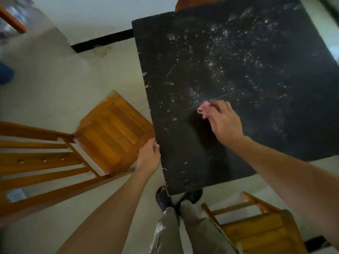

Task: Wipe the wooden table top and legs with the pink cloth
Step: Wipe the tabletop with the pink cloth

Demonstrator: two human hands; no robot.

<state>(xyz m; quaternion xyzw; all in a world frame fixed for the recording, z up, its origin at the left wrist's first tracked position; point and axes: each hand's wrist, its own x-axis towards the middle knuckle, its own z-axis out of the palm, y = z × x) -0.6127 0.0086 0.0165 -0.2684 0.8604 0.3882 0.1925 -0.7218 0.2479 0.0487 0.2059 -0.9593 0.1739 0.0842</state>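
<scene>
On the dark table top [247, 79], toward its near left part, the right hand [224, 123] is holding the pink cloth [203, 109]. The cloth is bunched up small. Only a crumpled pink lump is showing past the fingertips, and the rest is hiding inside the hand. The fingers are curling down tightly around it, with the back of the hand facing up. The cloth is either pressing on the wood or sitting just above it; the blur is making it hard to tell which. Pale scratches and a scatter of bright specks are showing across the table top.

At the left edge of the table top, the left hand [149, 157] is gripping the wood. Its fingers are bending over the rim, and how far they are reaching underneath is not showing.

Just beside that hand, a wooden chair [113, 125] is standing on the pale floor [55, 79], with its seat corner meeting the table's edge in this view. A second chair [260, 230] is standing at the lower right, near the person's dark shoes [162, 197].
</scene>
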